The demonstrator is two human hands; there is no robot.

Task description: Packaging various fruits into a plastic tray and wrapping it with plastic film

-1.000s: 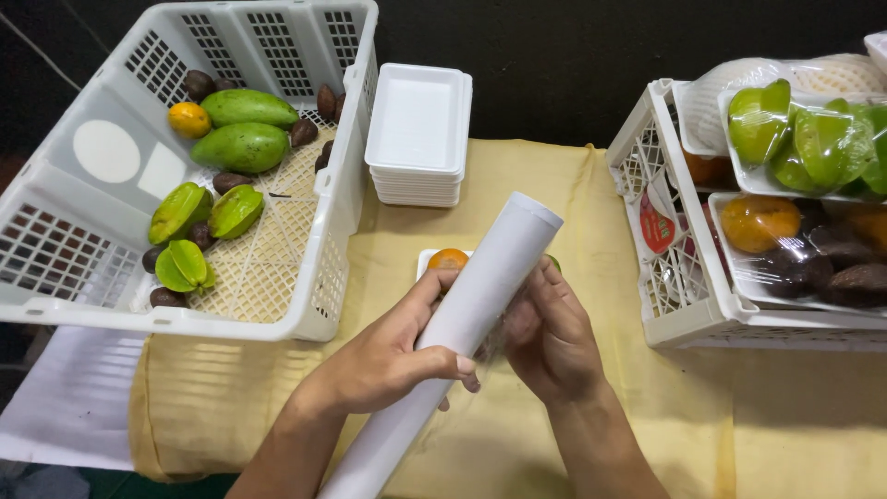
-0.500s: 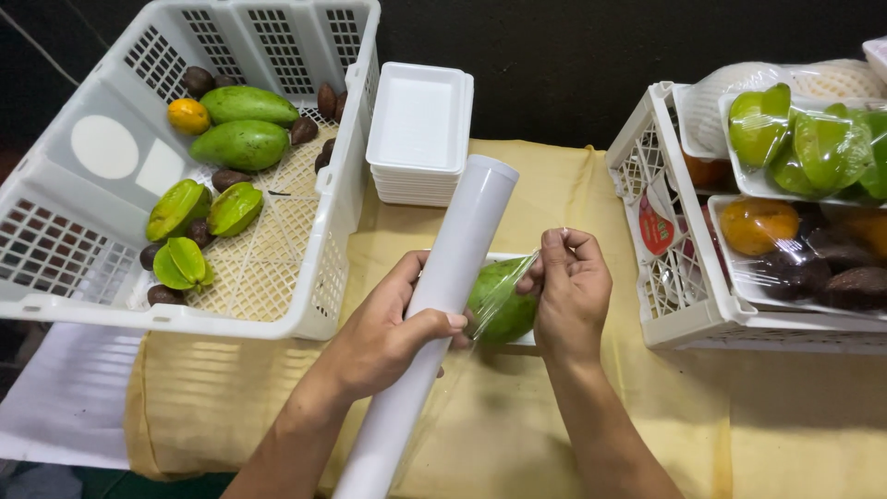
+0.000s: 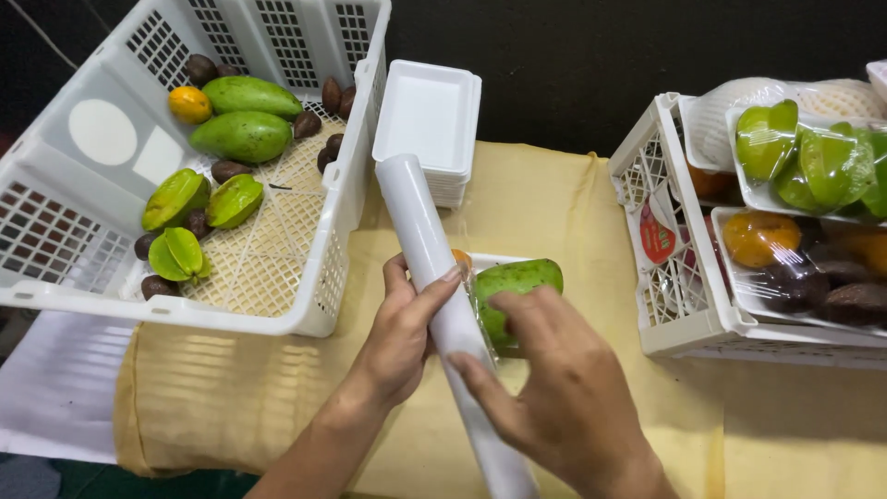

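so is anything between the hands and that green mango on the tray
Yes. The white roll of cling film lies across in front of the green mango, gripped by the left hand. The right hand hovers close over the mango, and a stretch of clear film appears to cover it.

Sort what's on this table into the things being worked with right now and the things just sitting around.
In use:
left hand
right hand
white roll of cling film
green mango on a foam tray

Sitting around:
stack of foam trays
crate of loose fruit
crate of wrapped trays
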